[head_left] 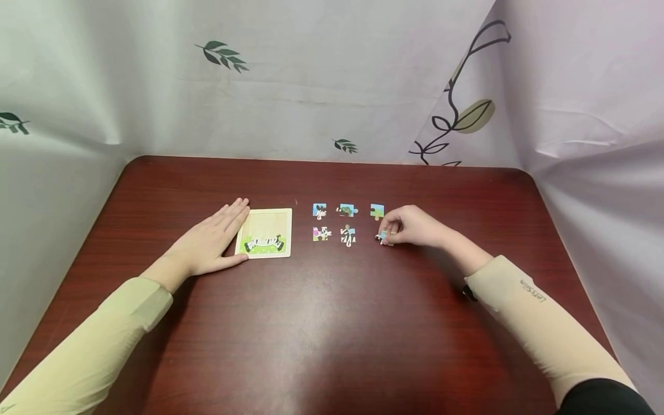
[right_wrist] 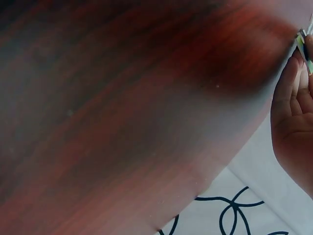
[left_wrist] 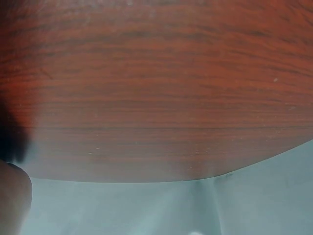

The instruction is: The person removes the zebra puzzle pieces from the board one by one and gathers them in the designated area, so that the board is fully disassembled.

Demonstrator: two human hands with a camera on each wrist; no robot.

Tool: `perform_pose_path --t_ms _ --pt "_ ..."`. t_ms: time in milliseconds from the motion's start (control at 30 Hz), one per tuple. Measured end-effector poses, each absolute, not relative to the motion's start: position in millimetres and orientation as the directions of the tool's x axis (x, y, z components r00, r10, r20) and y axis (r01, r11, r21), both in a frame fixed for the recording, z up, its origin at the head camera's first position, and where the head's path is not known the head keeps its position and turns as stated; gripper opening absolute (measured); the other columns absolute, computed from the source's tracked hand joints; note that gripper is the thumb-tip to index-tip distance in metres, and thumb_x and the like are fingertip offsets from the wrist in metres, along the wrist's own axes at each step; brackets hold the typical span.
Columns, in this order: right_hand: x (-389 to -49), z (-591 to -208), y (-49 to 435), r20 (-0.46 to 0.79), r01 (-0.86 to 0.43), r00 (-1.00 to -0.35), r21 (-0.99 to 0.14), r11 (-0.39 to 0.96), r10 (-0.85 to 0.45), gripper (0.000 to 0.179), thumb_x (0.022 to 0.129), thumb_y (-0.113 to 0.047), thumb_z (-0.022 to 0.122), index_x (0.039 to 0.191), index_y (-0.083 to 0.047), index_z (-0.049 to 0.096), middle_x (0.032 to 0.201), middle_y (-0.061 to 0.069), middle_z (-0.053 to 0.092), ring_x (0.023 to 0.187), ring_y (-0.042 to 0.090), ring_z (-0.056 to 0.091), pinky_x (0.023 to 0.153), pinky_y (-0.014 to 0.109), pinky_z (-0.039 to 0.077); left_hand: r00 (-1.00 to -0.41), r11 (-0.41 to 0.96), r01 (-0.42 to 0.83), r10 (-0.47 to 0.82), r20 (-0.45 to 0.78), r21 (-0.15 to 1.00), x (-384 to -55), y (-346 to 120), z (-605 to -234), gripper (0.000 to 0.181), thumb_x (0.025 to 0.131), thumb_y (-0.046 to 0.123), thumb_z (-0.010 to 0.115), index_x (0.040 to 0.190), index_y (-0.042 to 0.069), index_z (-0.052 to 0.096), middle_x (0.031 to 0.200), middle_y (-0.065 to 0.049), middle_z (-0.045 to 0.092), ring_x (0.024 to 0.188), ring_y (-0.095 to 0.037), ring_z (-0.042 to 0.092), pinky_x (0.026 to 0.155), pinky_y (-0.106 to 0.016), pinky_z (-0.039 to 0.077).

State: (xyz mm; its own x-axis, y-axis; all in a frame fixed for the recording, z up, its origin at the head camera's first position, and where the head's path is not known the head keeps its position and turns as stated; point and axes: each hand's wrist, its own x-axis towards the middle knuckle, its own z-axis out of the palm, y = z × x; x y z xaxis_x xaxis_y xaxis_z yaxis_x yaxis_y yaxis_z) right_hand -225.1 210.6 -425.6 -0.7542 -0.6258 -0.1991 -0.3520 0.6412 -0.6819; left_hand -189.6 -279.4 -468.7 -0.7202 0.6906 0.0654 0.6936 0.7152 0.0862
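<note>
In the head view, a square wooden puzzle board (head_left: 289, 233) with a pale rim lies left of the middle, and a zebra-body picture fills its lower part. My left hand (head_left: 211, 239) lies along the board's left side, fingers straight, with fingertips and thumb touching its rim. Between thumb and fingers, my right hand (head_left: 412, 226) pinches a small jigsaw piece (head_left: 383, 236). That piece (right_wrist: 304, 49) shows edge-on in the right wrist view. Nearby lie a blue-and-green piece (head_left: 377, 211), a zebra-patterned piece (head_left: 349, 234) and several others.
Both hands are over a dark red wooden table (head_left: 311, 323). Pale curtains (head_left: 290, 86) with leaf prints stand behind and beside it. The left wrist view shows mostly the tabletop (left_wrist: 156, 98) and its curved edge.
</note>
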Motion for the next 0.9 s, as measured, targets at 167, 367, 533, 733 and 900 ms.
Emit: perform_pose_path --t_ms 167,367,533,733,900 --pt "-225.9 -429.4 209.6 -0.128 -0.429 -0.772 -0.618 0.659 -0.622 0.012 0.087 -0.005 0.085 0.095 -0.012 0.081 0.087 0.000 0.073 0.078 0.011 0.065 0.071 0.021 0.056 -0.722 0.717 0.692 0.688 0.070 0.084 -190.6 -279.9 -468.8 0.102 0.097 0.054 0.067 0.165 -0.008 0.024 0.175 -0.026 0.022 0.164 -0.040 0.022 0.138 -0.030 0.002" --pt "-226.4 -431.7 209.6 -0.079 -0.469 -0.786 -0.569 0.675 -0.613 0.017 0.085 -0.009 0.088 0.100 -0.012 0.080 0.091 0.000 0.070 0.082 0.012 0.063 0.075 0.026 0.057 -0.721 0.716 0.693 0.690 0.067 0.086 -190.7 -279.3 -468.2 0.101 0.097 0.052 0.067 0.165 -0.008 0.023 0.175 -0.027 0.021 0.164 -0.041 0.022 0.138 -0.031 0.003" --pt "-225.8 -433.0 208.2 -0.046 -0.496 -0.785 -0.552 0.671 -0.618 0.019 0.085 -0.010 0.089 0.101 -0.013 0.080 0.094 0.000 0.068 0.086 0.012 0.063 0.077 0.029 0.058 -0.719 0.714 0.695 0.691 0.068 0.083 -189.9 -279.7 -468.2 0.100 0.097 0.052 0.067 0.165 -0.008 0.023 0.175 -0.027 0.021 0.164 -0.041 0.022 0.139 -0.033 0.005" --pt "-224.2 -433.9 206.1 -0.051 -0.491 -0.785 -0.557 0.670 -0.618 0.017 0.086 -0.010 0.088 0.101 -0.013 0.080 0.093 -0.001 0.066 0.086 0.012 0.062 0.078 0.028 0.057 -0.721 0.717 0.692 0.689 0.071 0.080 -190.6 -281.0 -471.3 0.102 0.096 0.053 0.068 0.165 -0.008 0.024 0.175 -0.026 0.021 0.164 -0.040 0.022 0.136 -0.024 -0.005" --pt "-223.8 -435.2 205.3 -0.056 -0.485 -0.786 -0.561 0.671 -0.616 0.017 0.087 -0.010 0.088 0.102 -0.013 0.080 0.094 0.000 0.066 0.087 0.013 0.062 0.080 0.030 0.058 -0.730 0.725 0.684 0.681 0.060 0.079 -191.3 -281.4 -472.9 0.104 0.094 0.053 0.070 0.165 -0.008 0.024 0.175 -0.025 0.020 0.164 -0.040 0.021 0.135 -0.024 -0.006"
